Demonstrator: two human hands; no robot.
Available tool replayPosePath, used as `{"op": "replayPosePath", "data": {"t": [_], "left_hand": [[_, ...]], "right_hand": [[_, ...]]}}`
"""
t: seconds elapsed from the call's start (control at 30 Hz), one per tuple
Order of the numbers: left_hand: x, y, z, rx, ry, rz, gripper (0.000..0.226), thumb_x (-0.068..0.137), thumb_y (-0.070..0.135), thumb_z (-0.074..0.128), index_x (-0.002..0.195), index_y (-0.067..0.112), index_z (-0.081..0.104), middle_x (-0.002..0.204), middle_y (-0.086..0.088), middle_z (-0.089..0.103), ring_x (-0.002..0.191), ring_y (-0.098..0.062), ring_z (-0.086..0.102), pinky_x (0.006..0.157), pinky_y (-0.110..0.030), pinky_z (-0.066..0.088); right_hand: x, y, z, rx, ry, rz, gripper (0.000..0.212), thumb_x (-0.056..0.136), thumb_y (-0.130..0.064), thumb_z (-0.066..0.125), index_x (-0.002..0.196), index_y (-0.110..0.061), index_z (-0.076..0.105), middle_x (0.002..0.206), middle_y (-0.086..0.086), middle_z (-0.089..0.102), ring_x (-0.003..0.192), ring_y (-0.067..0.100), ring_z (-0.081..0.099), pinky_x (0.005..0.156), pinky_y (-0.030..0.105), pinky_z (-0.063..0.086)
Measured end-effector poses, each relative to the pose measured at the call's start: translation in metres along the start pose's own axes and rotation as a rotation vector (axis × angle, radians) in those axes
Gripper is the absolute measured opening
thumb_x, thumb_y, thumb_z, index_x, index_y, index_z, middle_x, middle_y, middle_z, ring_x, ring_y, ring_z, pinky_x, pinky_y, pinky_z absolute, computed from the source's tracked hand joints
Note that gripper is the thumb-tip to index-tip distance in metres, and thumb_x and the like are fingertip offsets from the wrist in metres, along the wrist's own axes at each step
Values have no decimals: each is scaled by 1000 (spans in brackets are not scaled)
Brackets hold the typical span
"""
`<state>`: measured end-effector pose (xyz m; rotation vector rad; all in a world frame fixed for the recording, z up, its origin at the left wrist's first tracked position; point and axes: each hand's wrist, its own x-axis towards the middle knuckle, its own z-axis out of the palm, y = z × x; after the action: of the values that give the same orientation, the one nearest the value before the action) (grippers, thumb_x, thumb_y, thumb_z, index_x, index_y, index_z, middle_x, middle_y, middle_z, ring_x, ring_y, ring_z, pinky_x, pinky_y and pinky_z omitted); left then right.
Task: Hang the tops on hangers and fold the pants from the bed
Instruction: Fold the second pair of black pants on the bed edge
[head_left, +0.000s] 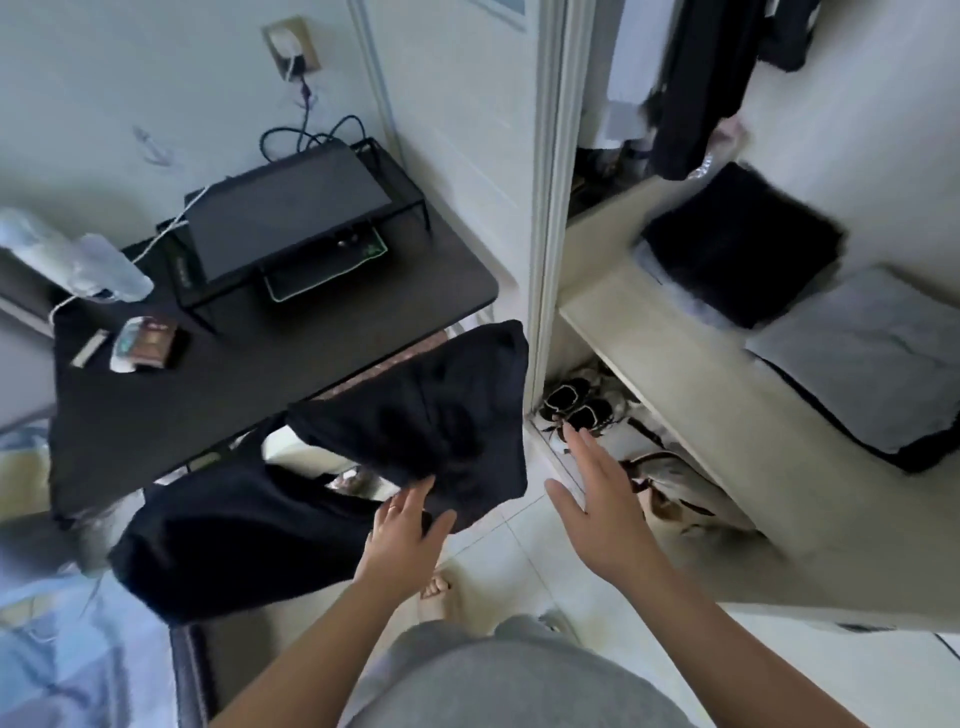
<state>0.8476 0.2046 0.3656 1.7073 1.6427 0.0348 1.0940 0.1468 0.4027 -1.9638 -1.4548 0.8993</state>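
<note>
To my left, the black table (156, 415) carries a wire mesh stand (400, 171) with a dark tablet (291, 218) on top and a green-edged pad (332, 283) beneath. A clear bottle (78, 260) lies on its side at the table's far left and a small box (156, 343) sits nearer me. In the wardrobe (550, 156) the pale shelf (701, 415) bears a folded black pile (743, 249) beside a folded grey pile (862, 358). Below the shelf, dark shoes (576, 410) and a bag (670, 488) rest on the bottom. The bed (52, 665) shows its blue sheet at my lower left

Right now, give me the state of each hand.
Left hand: holds the folded black garment, gripped at its near edge.
Right hand: open, fingers straight, holding nothing.
</note>
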Motion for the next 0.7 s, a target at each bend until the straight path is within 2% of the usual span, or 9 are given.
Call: {"op": "replayPosePath", "data": {"t": [0.17,0.27,0.3,0.37,0.43,0.5,0.6,0.63,0.7], "left_hand": [[-32,-74,-21,-252,141,-267,58,99,44,54,151,23,41,152,-4,45,140,-27,35,116,-42,31],[-49,-115,-34,-479,225,-423,60,98,44,58,150,19,42,148,-6,49,135,-26,45,111,-37,36],[-54,-129,-39,-542,247,-466,62,98,44,59,151,17,40,150,-6,48,135,-26,46,109,-34,35],[-62,-154,-50,-645,294,-527,68,97,45,61,152,14,37,152,-6,46,138,-26,45,105,-31,34],[-68,-175,-63,-727,345,-562,73,95,43,64,152,12,33,153,-7,45,138,-26,44,100,-29,33],[-72,-192,-78,-787,390,-579,84,92,43,69,156,14,24,158,-6,38,143,-27,39,104,-32,34],[-73,-212,-103,-862,445,-564,98,87,42,75,159,16,13,162,-6,28,147,-28,32,115,-41,32],[-72,-217,-110,-845,421,-544,93,87,40,75,158,17,19,159,-5,35,143,-29,39,112,-40,37],[-69,-225,-121,-799,316,-458,57,89,35,74,139,20,49,136,-1,59,117,-24,60,90,-32,49]], "right_hand": [[9,-43,50,49,-172,-85,67,101,-40,51,159,-35,16,164,-16,22,150,4,19,123,38,25],[11,-67,85,87,-266,-59,71,98,-43,54,158,-40,16,149,-28,28,132,-9,28,102,10,33],[11,-75,97,101,-292,-41,72,97,-43,55,157,-41,15,141,-29,31,124,-10,31,96,9,34],[11,-90,121,120,-335,-15,75,96,-43,57,157,-42,15,131,-28,39,117,-7,39,98,18,36],[11,-105,145,119,-361,8,77,96,-43,59,158,-39,15,148,-21,36,134,2,38,107,27,36],[12,-117,169,99,-366,21,79,95,-41,63,159,-35,17,161,-15,26,146,12,30,117,37,32],[13,-135,203,127,-354,36,82,91,-39,69,157,-33,22,158,-15,31,145,10,28,114,32,29],[14,-141,214,149,-342,46,81,89,-38,71,156,-33,27,153,-16,36,141,8,32,109,30,31],[16,-150,233,191,-319,71,61,86,-35,74,140,-32,45,134,-22,52,127,6,44,98,26,38]]}}
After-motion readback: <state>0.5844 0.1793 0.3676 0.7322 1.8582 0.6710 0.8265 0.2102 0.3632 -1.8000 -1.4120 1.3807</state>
